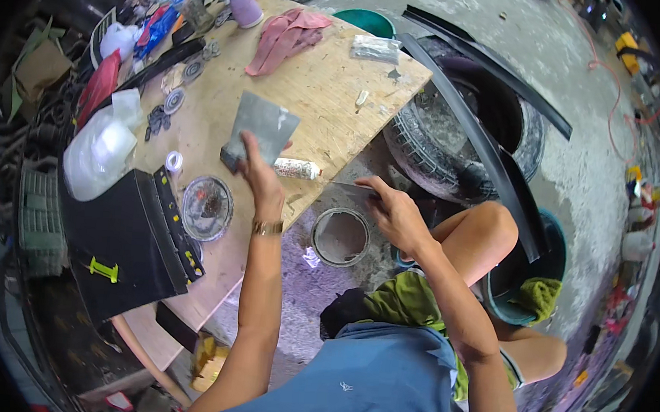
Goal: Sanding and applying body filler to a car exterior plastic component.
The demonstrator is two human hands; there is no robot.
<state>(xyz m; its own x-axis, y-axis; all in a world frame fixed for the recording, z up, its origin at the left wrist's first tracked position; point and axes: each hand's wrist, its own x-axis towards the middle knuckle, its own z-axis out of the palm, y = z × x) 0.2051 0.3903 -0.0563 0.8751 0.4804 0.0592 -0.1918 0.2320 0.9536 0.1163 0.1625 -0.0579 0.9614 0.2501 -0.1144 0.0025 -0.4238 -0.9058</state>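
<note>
My left hand (261, 177) is closed on a flat grey plate (265, 123), holding it above the wooden table (338, 92) with the thumb over its face. My right hand (399, 218) grips a thin, flat scraper (349, 186), whose blade points left towards the table's edge. A white tube with a reddish tip (297, 168) lies at that edge, between my hands. Below the scraper stands an open round tin (341, 237) with greyish-brown material inside. A round lid-like dish (207, 208) with dark residue lies left of my left wrist.
A black panel (117, 241) covers the table's near left. A pink cloth (286, 38) and a spray bottle (244, 7) are at the back. Right of the table, long black strips (487, 148) rest across a tyre (426, 144). A bucket with a green cloth (539, 297) stands near my knee.
</note>
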